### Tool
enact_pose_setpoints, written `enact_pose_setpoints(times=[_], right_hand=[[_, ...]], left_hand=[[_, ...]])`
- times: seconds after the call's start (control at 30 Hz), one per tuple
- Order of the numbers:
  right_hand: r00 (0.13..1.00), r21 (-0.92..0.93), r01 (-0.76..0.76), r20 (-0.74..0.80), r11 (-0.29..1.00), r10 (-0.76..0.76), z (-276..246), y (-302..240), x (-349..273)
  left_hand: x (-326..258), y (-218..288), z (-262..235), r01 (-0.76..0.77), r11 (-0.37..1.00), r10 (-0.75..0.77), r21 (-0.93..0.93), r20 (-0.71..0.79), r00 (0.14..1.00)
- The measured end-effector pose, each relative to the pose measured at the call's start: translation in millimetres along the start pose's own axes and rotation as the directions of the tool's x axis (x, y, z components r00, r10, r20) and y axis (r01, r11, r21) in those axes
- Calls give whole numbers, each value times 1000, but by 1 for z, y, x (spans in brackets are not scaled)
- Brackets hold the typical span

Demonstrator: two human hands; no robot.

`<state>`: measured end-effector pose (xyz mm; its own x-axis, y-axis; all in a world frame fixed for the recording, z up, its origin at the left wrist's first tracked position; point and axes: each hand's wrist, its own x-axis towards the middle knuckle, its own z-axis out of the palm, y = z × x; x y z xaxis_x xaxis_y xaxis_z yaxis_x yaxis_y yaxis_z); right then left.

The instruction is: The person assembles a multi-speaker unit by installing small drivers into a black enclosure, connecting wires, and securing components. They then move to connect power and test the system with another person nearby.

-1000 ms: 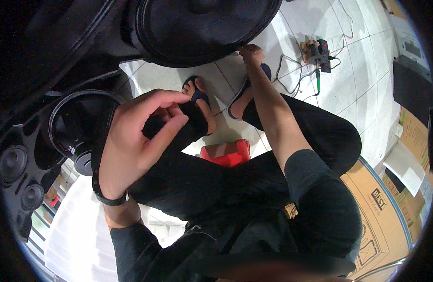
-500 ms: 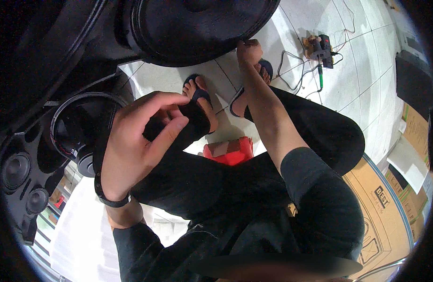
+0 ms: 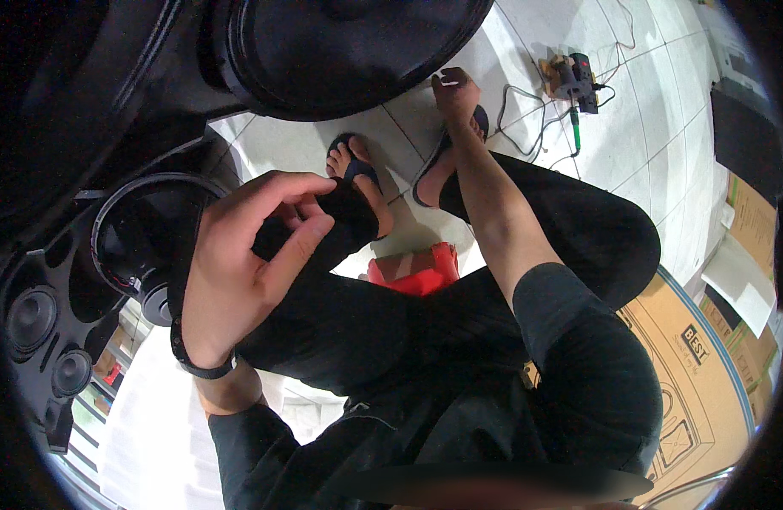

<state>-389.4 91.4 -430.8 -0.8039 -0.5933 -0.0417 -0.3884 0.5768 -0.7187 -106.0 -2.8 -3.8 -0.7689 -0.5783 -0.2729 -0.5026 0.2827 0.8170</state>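
Note:
My left hand (image 3: pixel 247 263), with a dark band on its wrist, hovers over my left thigh. Its thumb and forefinger stay apart, the other fingers bend inward, and nothing shows between them. A large black speaker cone (image 3: pixel 340 64) fills the upper middle. Just off its lower right rim is my right hand (image 3: pixel 456 93), fingers curled with a pale gap between thumb and forefinger. Whatever it may pinch is too small to make out. Left of my left hand, a second round black speaker (image 3: pixel 111 229) shows its open frame and magnet.
A soldering iron with a green handle (image 3: pixel 576 127) rests by a small stand (image 3: pixel 561 78) and a black power strip (image 3: pixel 585 85) on the tiled floor, among loose cables. A red object (image 3: pixel 417 270) lies between my legs. Cardboard boxes (image 3: pixel 693 374) stand right; a speaker cabinet (image 3: pixel 34 319) left.
My right hand has drawn slightly away from the cone's rim, and a gap now shows between its thumb and forefinger. The left hand keeps nearly the same pose.

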Motion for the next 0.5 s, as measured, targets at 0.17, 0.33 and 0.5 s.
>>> enact_pose_setpoints(times=[0.17,0.33,0.5], right_hand=[[998,-111,-33,47,993,39,7,-15,-3],[997,-70,-75,31,995,77,11,-24,2],[982,-68,-183,23,981,185,14,-29,5]], left_hand=[[0,0,0,3,1000,-3,9,-4,1000],[0,2,-1,14,1000,-14,1,7,1000],[1,-1,-2,8,1000,-8,-21,29,1000]])
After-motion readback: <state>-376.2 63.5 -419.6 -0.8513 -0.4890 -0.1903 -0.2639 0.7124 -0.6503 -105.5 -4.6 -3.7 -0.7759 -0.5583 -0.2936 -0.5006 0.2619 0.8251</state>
